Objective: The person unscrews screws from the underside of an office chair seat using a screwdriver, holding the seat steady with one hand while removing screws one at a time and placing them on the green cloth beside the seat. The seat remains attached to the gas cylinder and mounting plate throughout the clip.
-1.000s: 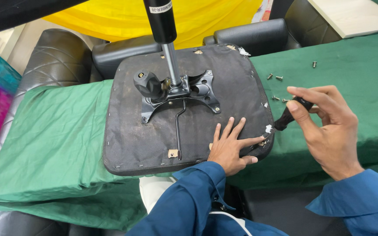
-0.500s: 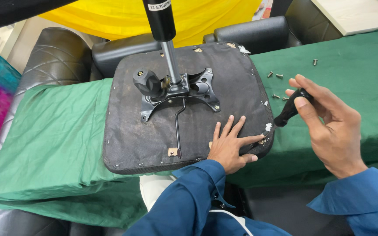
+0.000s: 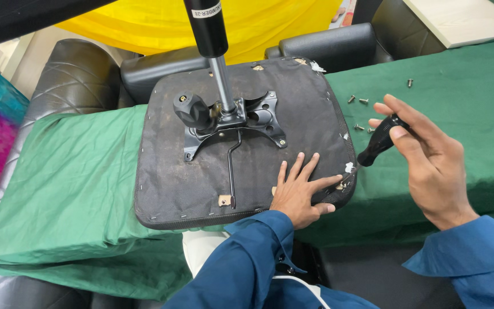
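Note:
An upturned office-chair seat (image 3: pixel 201 171), covered in black fabric, lies on a green tablecloth (image 3: pixel 75 189). A black metal mechanism plate (image 3: pixel 235 123) with a knob and a gas-lift cylinder (image 3: pixel 208 28) is bolted to its middle. My left hand (image 3: pixel 301 189) presses flat on the seat's near right corner, fingers spread. My right hand (image 3: pixel 424 157) grips a black-handled screwdriver (image 3: pixel 379 143), whose tip points down at that corner's edge beside my left fingers.
Several loose screws (image 3: pixel 358 102) lie on the green cloth right of the seat. Black leather chairs (image 3: pixel 327 46) stand behind and at the left. Yellow fabric (image 3: pixel 144 23) hangs at the back. A pale board (image 3: pixel 458 17) sits at the top right.
My right hand has lifted and tilted the screwdriver slightly, shifting its grip on the handle. My left hand stays pressed on the seat corner.

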